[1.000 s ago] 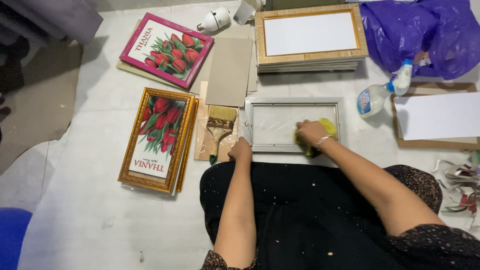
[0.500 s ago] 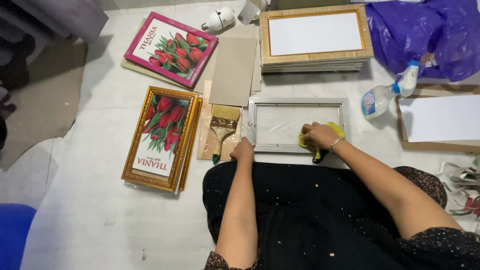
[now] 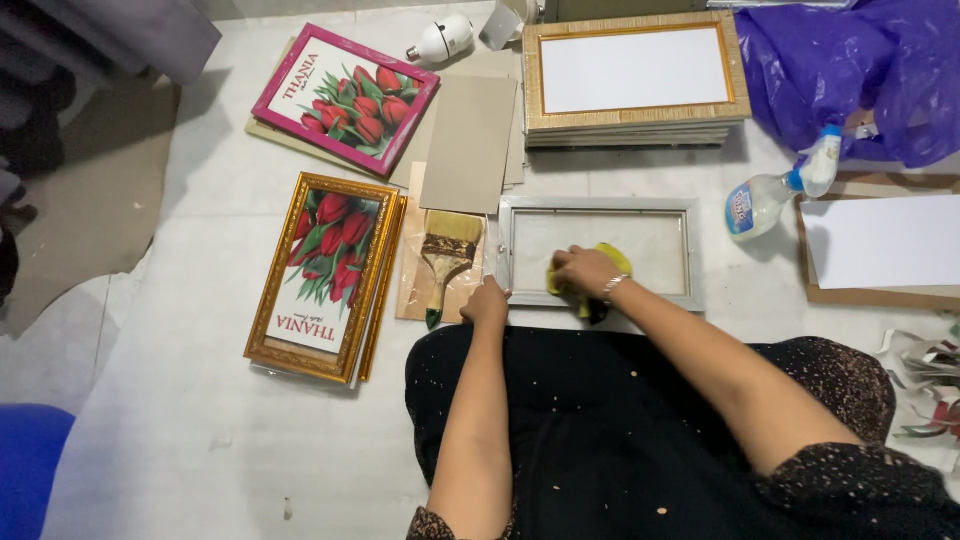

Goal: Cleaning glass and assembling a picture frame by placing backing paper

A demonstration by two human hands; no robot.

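A silver picture frame (image 3: 600,208) with a glass pane lies flat on the floor in front of me. My right hand (image 3: 583,270) presses a yellow cloth (image 3: 612,262) onto the glass near the frame's lower edge. My left hand (image 3: 487,301) rests closed at the frame's lower left corner, steadying it. A paintbrush (image 3: 447,251) with a dark handle lies on a piece of cardboard just left of the frame.
A gold-framed tulip picture (image 3: 322,271) lies at the left, a pink-framed one (image 3: 345,96) behind it. A stack of wooden frames (image 3: 634,72) sits at the back. A spray bottle (image 3: 773,194), purple plastic bag (image 3: 860,70) and white sheet on board (image 3: 885,242) are at the right.
My right hand with the yellow cloth has slid leftward across the glass pane. My left hand has stayed at the frame's corner.
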